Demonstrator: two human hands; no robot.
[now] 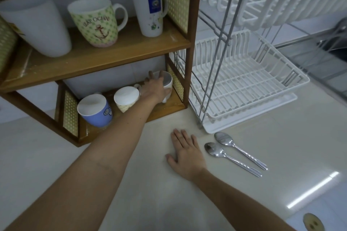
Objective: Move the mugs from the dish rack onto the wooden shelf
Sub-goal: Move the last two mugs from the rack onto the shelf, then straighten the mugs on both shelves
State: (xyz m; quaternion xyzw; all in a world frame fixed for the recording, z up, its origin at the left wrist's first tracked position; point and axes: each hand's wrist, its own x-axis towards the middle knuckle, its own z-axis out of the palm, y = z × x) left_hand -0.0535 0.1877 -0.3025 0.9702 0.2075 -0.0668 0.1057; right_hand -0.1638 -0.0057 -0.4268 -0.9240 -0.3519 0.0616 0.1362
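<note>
- Six mugs stood on the wooden shelf [120, 50], three on each tier, while the white dish rack [244, 88] at three o'clock from the shelf held no mug in either basket that could be seen.
- The left hand [153, 88] reached into the lower tier and was wrapped around a white mug [168, 82] at the tier's right end, fingers curled over the rim and the thumb side against the wall of the mug.
- That white mug sat upright on the lower board, just beside the shelf's woven side panel [177, 85], at about eleven o'clock from the right hand.
- At nine o'clock from the held mug stood a cream patterned mug [126, 98], touching or nearly touching the left wrist; I could not tell which.
- Further toward eight o'clock stood a blue mug [95, 112] with a spiral mark.
- On the upper tier, from left to right, stood a plain white cup [37, 24], a green-dotted anchor mug [95, 22] and a tall white mug [148, 11] with a blue label.
- The right hand [185, 153] lay flat on the pale countertop [281, 155], fingers spread and holding nothing, well apart from every mug.
- Two steel spoons [234, 153] lay side by side on the countertop at three o'clock from the right hand, near it but not touching.
</note>
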